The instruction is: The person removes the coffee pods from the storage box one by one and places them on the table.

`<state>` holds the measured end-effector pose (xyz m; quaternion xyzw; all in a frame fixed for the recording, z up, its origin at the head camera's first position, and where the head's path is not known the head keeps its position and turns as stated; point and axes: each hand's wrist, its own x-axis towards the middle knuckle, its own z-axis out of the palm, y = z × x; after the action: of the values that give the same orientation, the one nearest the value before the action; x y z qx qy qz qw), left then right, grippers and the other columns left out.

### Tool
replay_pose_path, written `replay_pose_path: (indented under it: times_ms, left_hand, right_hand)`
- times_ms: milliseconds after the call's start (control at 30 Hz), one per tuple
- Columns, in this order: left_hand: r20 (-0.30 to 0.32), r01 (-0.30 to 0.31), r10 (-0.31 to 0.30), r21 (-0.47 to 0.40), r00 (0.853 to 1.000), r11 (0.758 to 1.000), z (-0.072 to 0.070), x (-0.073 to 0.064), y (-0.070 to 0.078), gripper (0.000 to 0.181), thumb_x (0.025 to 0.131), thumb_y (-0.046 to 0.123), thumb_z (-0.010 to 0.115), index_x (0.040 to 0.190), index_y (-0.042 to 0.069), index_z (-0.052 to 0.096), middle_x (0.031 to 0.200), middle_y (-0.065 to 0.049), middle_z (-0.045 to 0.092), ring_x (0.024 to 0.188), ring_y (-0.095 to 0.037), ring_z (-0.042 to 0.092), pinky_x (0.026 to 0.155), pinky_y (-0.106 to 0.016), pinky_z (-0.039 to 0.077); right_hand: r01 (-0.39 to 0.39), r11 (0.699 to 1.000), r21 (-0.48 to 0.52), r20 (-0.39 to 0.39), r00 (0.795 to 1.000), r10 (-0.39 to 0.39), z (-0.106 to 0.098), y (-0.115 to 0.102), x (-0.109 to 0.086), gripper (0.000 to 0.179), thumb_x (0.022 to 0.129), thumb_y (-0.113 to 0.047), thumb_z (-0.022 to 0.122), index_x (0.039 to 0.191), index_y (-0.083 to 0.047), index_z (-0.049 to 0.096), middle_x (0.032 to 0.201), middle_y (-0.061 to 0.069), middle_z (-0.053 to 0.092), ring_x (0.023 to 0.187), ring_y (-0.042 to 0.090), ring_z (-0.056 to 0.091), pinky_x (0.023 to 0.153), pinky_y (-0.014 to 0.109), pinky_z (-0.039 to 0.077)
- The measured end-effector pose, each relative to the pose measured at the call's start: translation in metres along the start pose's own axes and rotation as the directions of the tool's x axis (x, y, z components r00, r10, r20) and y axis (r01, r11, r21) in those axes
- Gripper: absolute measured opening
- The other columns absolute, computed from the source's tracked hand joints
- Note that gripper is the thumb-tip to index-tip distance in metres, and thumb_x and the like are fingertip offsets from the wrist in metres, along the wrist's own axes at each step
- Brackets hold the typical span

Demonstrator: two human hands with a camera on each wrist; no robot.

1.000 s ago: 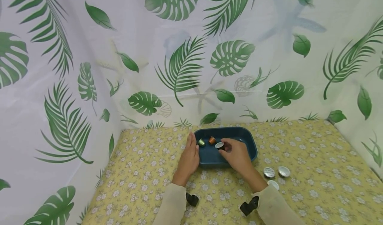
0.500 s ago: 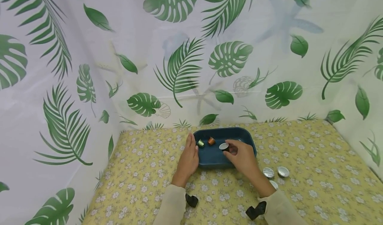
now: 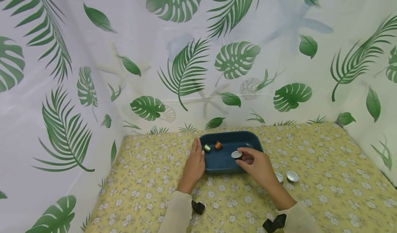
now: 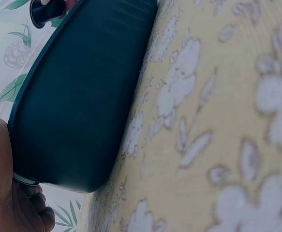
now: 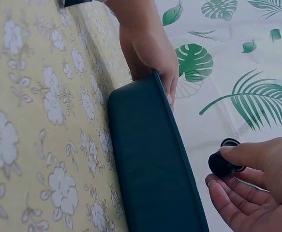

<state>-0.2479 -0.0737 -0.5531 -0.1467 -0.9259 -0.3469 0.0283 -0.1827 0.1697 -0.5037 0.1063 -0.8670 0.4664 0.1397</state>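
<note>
A dark blue tray [image 3: 221, 163] stands on the table, with a green coffee capsule [image 3: 207, 148] and an orange coffee capsule [image 3: 218, 145] inside, toward its far left. Along the tray's left end rests my left hand [image 3: 193, 164], fingers straight and touching the rim. My right hand [image 3: 260, 164] pinches a black coffee capsule [image 3: 236, 155] between thumb and fingers over the tray's right half, its pale lid facing up. From the right wrist view, the black capsule [image 5: 223, 162] shows above the rim level, clear of the tray wall.
To the right of the tray, a capsule with a silvery lid [image 3: 292, 176] lies on the flowered yellow tablecloth [image 3: 149, 178]. Another striped-lid capsule [image 3: 279, 177] is partly hidden by my right forearm. A leaf-printed curtain [image 3: 192, 74] rises behind and at both sides.
My right hand has drawn the black capsule rightward and slightly nearer over the tray. My left hand stays at the tray's end. A third white-lidded capsule is now hidden behind the right forearm.
</note>
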Motion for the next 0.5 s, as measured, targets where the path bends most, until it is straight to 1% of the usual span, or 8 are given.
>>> replay_pose_path:
  times_ms: [133,300,500]
  left_hand:
    - [0.0,-0.005,0.005,0.0,1.0,1.0,-0.001,0.0,0.0,0.058,0.114,0.027,0.029,0.164,0.007,0.008,0.17,0.0,-0.007,0.155,-0.024,0.014,0.117,-0.048,0.031]
    - [0.004,-0.004,0.004,-0.005,1.0,1.0,-0.001,0.0,0.001,0.058,0.114,0.027,0.029,0.164,0.007,0.007,0.17,-0.001,-0.007,0.155,-0.025,0.014,0.117,-0.049,0.032]
    - [0.001,-0.008,0.008,0.001,1.0,1.0,0.0,0.0,0.0,0.058,0.114,0.027,0.03,0.164,0.008,0.008,0.17,-0.001,-0.007,0.155,-0.023,0.012,0.117,-0.048,0.033]
  right_hand:
    - [-0.001,1.0,-0.013,-0.011,1.0,0.001,-0.004,0.003,-0.004,0.041,0.086,-0.007,0.082,0.125,-0.004,0.071,0.101,0.008,0.073,0.085,0.02,0.07,0.071,0.024,0.056]
    - [0.021,0.999,-0.024,-0.03,0.999,-0.022,-0.008,0.006,-0.011,0.04,0.085,-0.006,0.083,0.123,-0.004,0.072,0.101,0.008,0.074,0.082,0.019,0.07,0.07,0.024,0.057]
    - [-0.006,1.0,-0.01,-0.039,0.999,0.006,-0.013,0.007,-0.017,0.041,0.085,-0.005,0.083,0.124,-0.004,0.071,0.101,0.009,0.074,0.081,0.016,0.07,0.068,0.023,0.056]
